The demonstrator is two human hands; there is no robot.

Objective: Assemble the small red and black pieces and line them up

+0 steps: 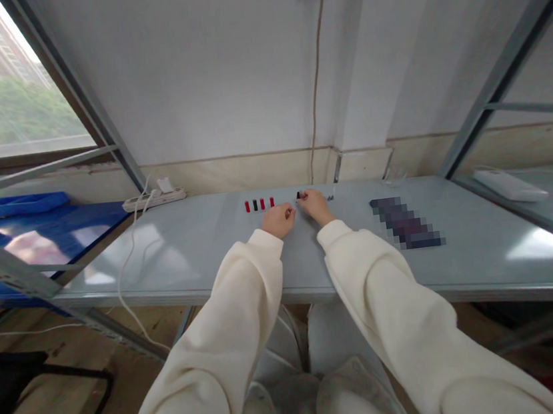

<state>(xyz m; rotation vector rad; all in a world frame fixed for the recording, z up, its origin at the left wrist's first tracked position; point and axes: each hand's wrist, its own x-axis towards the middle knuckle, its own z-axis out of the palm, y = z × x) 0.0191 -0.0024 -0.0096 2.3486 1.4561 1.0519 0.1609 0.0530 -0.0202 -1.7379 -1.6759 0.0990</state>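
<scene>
Cylinders [247, 206] stand mid-frame, likely spaced for reach; our left hand [278, 221] curls, our right hand [315, 206] nearly closes by a black piece [298, 195], holds unclear.

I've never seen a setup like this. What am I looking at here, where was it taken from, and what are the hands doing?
There is no robot: this is one picture from a camera worn on a person's head, looking forward and down. On the grey table stand four small cylinders in a row: red, black, red, red. The left hand is beside the row's right end, its fingertips close together. The right hand is at another small black piece; whether either hand grips anything is too small to tell. Tiny grey bits and a pixelated dark item lie further right.
</scene>
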